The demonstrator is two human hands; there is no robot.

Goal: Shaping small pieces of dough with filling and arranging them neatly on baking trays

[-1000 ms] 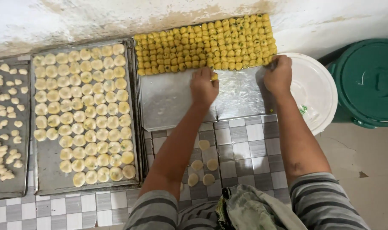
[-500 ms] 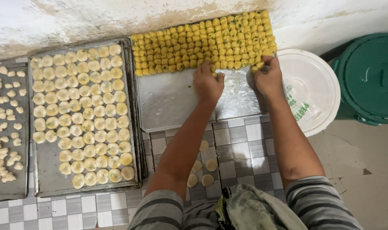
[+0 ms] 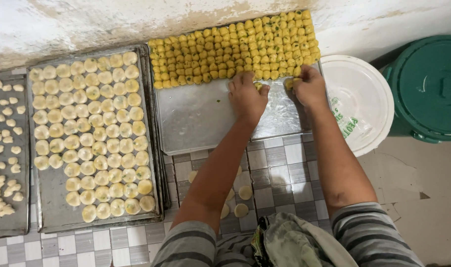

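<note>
A metal baking tray [image 3: 196,123] lies on the tiled floor, its far half packed with rows of small yellow glazed dough pieces [image 3: 225,49]. My left hand [image 3: 246,96] rests on the tray just below the rows, fingers curled over one yellow piece [image 3: 258,86]. My right hand [image 3: 309,86] is at the right end of the lowest row, fingertips pinching another yellow piece [image 3: 289,83]. Both forearms reach out from striped sleeves at the bottom.
A second tray [image 3: 52,207] of pale round dough discs sits to the left, a third tray [image 3: 22,217] of small pale pieces at the far left. Loose discs [image 3: 244,192] lie on the tiles. A white bucket lid [image 3: 364,99] and green lidded bin [image 3: 430,84] stand right.
Both hands have stayed at the lower edge of the yellow rows, shifting slightly along it; the right hand has closed in on a piece at the row's right end.
</note>
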